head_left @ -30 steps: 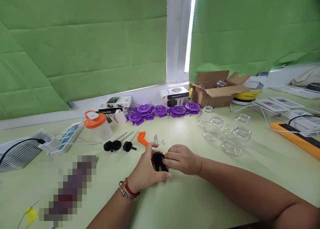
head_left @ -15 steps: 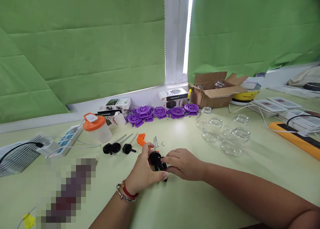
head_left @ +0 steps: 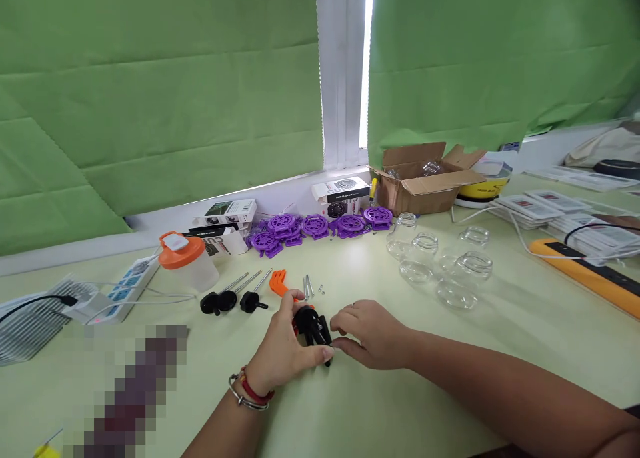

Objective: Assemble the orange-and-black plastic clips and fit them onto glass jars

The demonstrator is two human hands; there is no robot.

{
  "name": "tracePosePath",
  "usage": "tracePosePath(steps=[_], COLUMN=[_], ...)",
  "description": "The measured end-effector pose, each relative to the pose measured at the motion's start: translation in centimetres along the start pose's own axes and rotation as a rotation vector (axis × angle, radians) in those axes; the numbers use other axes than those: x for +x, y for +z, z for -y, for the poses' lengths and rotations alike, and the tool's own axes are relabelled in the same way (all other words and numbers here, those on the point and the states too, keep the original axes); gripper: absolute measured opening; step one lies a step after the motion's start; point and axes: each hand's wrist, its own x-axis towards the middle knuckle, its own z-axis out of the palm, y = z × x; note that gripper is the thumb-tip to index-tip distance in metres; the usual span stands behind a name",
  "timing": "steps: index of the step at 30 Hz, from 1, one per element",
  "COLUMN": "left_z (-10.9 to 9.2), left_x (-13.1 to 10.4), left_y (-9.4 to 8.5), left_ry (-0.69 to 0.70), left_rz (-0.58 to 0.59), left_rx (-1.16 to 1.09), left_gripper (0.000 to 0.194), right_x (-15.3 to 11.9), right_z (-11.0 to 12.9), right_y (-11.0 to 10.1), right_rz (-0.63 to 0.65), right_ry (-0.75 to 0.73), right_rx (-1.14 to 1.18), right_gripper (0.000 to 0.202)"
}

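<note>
Head view: left hand (head_left: pixel 281 355) gripped black part (head_left: pixel 307 320); right hand (head_left: pixel 374 335) curled beside it, contents unclear — I judged steadiness vital.

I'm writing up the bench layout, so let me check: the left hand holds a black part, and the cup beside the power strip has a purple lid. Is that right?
Not quite: the head view shows that the lid of the cup beside the power strip is orange, not purple. The left hand does hold a black part.
</note>
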Motion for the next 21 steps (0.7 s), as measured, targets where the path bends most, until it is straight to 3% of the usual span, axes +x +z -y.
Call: tracePosePath(steps=[13,21], left_z=[-0.13,0.08], left_x=[-0.03,0.05], left_y=[0.05,0.12], left_ry=[0.015,0.004], left_rz=[0.000,-0.006], left_rx=[0.015,0.056], left_gripper=[0.067,0.070], right_x=[-0.01,0.06], right_z=[0.19,0.51], right_y=[0.03,-0.23], right_rz=[0.014,0.103], right_ry=[0.044,0.115], right_rx=[0.057,0.088], right_gripper=[0.020,0.031])
